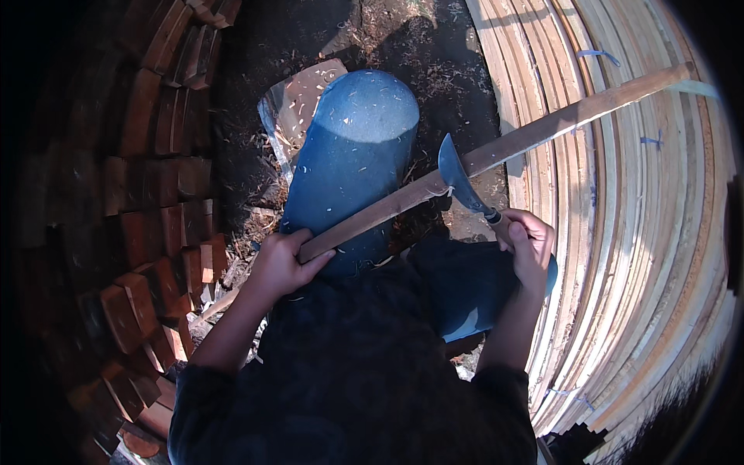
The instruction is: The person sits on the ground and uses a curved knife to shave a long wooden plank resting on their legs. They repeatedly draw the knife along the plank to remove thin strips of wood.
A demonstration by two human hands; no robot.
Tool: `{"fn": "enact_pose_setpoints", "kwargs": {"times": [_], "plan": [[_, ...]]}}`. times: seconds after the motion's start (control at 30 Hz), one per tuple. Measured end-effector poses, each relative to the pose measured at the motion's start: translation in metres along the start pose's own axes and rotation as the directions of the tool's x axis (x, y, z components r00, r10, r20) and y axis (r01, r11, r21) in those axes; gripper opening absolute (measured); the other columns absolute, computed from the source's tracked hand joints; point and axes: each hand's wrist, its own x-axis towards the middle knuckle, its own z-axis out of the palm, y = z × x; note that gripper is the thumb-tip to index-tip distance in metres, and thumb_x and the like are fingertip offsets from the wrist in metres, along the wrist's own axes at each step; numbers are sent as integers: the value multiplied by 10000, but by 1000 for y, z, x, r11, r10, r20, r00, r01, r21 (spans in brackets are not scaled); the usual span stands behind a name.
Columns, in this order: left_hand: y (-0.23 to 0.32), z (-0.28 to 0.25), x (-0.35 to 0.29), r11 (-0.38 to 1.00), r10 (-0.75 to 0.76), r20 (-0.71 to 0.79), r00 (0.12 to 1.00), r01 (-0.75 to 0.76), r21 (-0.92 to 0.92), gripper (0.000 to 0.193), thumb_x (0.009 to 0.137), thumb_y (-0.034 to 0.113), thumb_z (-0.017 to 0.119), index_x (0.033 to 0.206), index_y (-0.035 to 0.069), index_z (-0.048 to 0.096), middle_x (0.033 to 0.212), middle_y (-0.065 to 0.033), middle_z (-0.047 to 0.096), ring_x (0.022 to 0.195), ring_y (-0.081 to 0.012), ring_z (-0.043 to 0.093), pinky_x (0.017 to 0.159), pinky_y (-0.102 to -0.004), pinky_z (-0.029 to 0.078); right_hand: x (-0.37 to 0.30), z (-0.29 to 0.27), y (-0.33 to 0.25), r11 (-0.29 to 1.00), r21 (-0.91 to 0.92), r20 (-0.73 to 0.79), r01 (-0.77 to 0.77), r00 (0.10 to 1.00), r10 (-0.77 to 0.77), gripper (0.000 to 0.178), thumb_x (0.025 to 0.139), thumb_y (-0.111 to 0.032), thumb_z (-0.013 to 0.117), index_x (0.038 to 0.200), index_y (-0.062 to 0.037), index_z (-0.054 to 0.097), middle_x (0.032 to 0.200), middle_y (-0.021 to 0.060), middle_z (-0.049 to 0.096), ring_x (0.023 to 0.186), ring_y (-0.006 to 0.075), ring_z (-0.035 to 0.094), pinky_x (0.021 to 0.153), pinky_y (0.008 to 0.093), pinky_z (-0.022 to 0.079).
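Observation:
A long narrow wooden strip (535, 133) runs slantwise from my lap up to the far right, across my raised knee in blue trousers (349, 167). Its near end is gripped by my left hand (285, 265), the thumb along one side. My right hand (527, 242) is closed round the short wooden handle of a sickle-like curved knife (459, 177). The dark blade crosses the strip near its middle, its tip pointing up and away from me. A small curl of wood shows at the blade's edge. Pale shavings are scattered on my trouser leg.
Stacked reddish-brown wood pieces (147, 232) rise on the left. Along the right lie long pale wooden strips (612, 256) in bundles with bluish ties (598, 56). A flat board (306, 97) rests on the dark ground (434, 77) beyond my knee, with shavings scattered around.

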Motion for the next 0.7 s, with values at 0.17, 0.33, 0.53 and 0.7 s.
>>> {"fn": "enact_pose_setpoints", "kwargs": {"times": [0.17,0.33,0.53,0.7], "plan": [[-2,-1,1,999,-24,16,1000,24,-28,332,742,317,742,750,5,630,541,-174,565,535,-333,619,531,-386,489,-13,32,35,892,399,151,-214,974,167,521,910,-450,567,1051,49,614,656,36,547,498,76,453,424,198,303],[-2,-2,2,999,4,-15,1000,-4,-47,332,746,327,735,749,12,631,552,-177,568,544,-338,617,527,-390,484,-17,56,55,641,707,284,-299,950,131,445,963,-384,487,1009,45,595,615,53,521,445,88,406,434,226,297],[-1,-2,2,1000,12,-4,1000,-12,-28,325,748,319,734,758,9,638,578,-183,579,566,-344,619,542,-389,489,-17,50,36,609,788,21,-92,992,124,470,998,-386,388,977,44,578,518,23,440,403,79,326,438,244,280],[-2,0,1,998,-3,-16,1000,2,-58,326,750,321,733,761,9,641,570,-183,576,560,-347,616,546,-392,492,-16,38,22,963,224,85,-150,987,134,457,968,-382,489,1081,44,606,631,12,510,495,61,438,446,199,300]]}}
